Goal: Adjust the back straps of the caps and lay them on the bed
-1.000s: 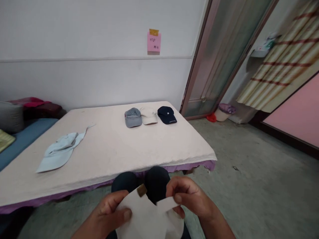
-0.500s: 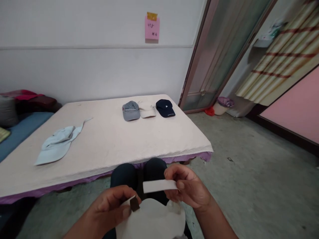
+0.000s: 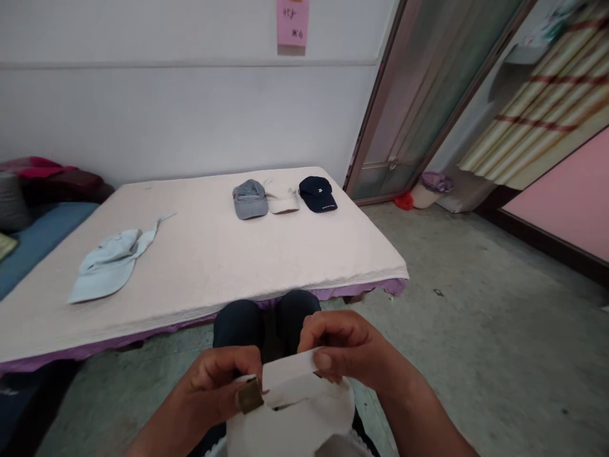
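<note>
White cap [image 3: 285, 435] in two hands, with clock directions taken from it. The cap is occupying the bottom middle of the view, with its pale strap [image 3: 291, 371] lying toward 12 o'clock and its brass-coloured clasp [image 3: 250, 396] sitting between 10 and 11. The left hand [image 3: 209, 387], at 10, is pinching the cap's edge at the clasp, thumb and forefinger nearly together. The right hand [image 3: 354, 349], between 1 and 2, is gripping the strap between thumb and forefinger, with no gap showing. Whether the strap's end is touching the clasp cannot be told. A likely fault is the soft strap buckling, since the right fingers are holding it well away from the end near the clasp; a slackening left pinch could leave the clasp tilting and the two misaligning. Beyond, the knees [image 3: 238, 327] are showing near 12; on the bed [image 3: 204, 254], a grey cap [image 3: 250, 202], a cream cap [image 3: 284, 199] and a navy cap [image 3: 318, 193] are resting around 12, and a light-blue cap [image 3: 107, 263] between 10 and 11.
</note>
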The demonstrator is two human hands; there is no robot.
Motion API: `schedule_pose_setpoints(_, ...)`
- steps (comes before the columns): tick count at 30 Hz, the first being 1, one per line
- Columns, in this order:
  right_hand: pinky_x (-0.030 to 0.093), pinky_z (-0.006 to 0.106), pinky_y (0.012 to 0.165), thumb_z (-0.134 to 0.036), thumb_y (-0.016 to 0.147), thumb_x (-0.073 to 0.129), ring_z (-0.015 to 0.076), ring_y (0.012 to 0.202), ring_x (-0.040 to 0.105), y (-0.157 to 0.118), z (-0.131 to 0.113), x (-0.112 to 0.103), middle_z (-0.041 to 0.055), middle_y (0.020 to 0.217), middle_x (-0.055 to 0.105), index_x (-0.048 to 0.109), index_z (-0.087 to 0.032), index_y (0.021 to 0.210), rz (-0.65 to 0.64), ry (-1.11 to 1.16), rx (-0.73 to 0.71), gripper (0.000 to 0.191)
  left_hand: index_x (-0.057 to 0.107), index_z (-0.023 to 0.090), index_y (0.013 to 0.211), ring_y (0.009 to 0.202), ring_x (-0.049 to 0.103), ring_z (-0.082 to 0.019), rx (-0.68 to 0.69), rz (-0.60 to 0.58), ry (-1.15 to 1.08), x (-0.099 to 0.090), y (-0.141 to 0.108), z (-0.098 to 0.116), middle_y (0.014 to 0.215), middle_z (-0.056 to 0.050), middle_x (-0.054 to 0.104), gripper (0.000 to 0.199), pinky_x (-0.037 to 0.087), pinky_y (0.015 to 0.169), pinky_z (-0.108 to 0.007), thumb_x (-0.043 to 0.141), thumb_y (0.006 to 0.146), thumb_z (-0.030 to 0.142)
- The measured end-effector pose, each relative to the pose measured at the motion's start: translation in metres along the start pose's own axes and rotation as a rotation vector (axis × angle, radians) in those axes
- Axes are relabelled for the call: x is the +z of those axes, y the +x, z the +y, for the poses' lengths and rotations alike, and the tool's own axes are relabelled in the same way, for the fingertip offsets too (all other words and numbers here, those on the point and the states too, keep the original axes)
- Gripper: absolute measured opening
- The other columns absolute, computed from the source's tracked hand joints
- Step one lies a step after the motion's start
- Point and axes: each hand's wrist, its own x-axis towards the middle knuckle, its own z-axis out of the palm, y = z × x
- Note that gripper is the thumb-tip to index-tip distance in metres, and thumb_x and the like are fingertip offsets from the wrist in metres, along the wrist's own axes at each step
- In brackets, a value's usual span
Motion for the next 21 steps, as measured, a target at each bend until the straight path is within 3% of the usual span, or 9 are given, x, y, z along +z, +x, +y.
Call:
schedule_pose_setpoints(6, 0.037, 0.016, 0.046, -0.023, 0.083, 0.066, 0.0041, 0.049, 0.046, 0.006, -0.003, 0.001, -0.0025, 0.068, 0.056, 0.067, -0.016, 0.095, -0.046, 0.045, -0.008, 0.014, 0.071, 0.019, 0.07, 0.064, 0.045, -0.012, 0.116, -0.098, -0.044, -0.007, 0.008, -0.012, 0.07, 0.0, 0.05, 0.012, 0.032, 0.056, -0.024, 0.07, 0.078, 0.028)
schedule_pose_setpoints(10, 0.037, 0.017, 0.052, -0.023, 0.08, 0.068, 0.0056, 0.059, 0.049, 0.007, -0.014, 0.005, -0.0003, 0.075, 0.058, 0.069, -0.015, 0.091, -0.041, -0.166, -0.004, 0.013, 0.073, 0.022, 0.072, 0.06, 0.043, -0.01, 0.156, -0.097, -0.075, -0.008, 0.013, -0.015, 0.068, 0.001, 0.048, 0.01, 0.029, 0.054, -0.024, 0.069, 0.079, 0.027)
schedule_pose_setpoints(13, 0.035, 0.017, 0.051, -0.02, 0.08, 0.067, 0.0055, 0.058, 0.047, 0.006, -0.017, 0.007, -0.0016, 0.07, 0.056, 0.068, -0.014, 0.082, -0.05, -0.334, 0.011, 0.007, 0.074, 0.022, 0.073, 0.06, 0.042, -0.011, 0.167, -0.117, -0.073, -0.007, 0.016, -0.014, 0.068, 0.001, 0.049, 0.013, 0.028, 0.054, -0.025, 0.069, 0.08, 0.032)
schedule_pose_setpoints(18, 0.033, 0.018, 0.047, -0.021, 0.086, 0.059, 0.0053, 0.048, 0.044, 0.006, -0.015, 0.01, -0.004, 0.06, 0.052, 0.061, -0.015, 0.082, 0.006, -0.19, -0.047, 0.008, 0.074, 0.022, 0.073, 0.064, 0.046, -0.012, 0.165, -0.127, -0.058, -0.005, 0.014, -0.011, 0.069, 0.0, 0.049, 0.014, 0.032, 0.059, -0.026, 0.07, 0.079, 0.034)
schedule_pose_setpoints(21, 0.033, 0.018, 0.049, -0.018, 0.085, 0.058, 0.0054, 0.052, 0.043, 0.008, -0.019, 0.014, -0.0029, 0.067, 0.054, 0.062, -0.016, 0.085, 0.047, -0.203, -0.065, 0.005, 0.075, 0.022, 0.075, 0.065, 0.047, -0.012, 0.17, -0.141, -0.07, -0.005, 0.012, -0.008, 0.07, 0.0, 0.05, 0.014, 0.032, 0.058, -0.026, 0.069, 0.079, 0.034)
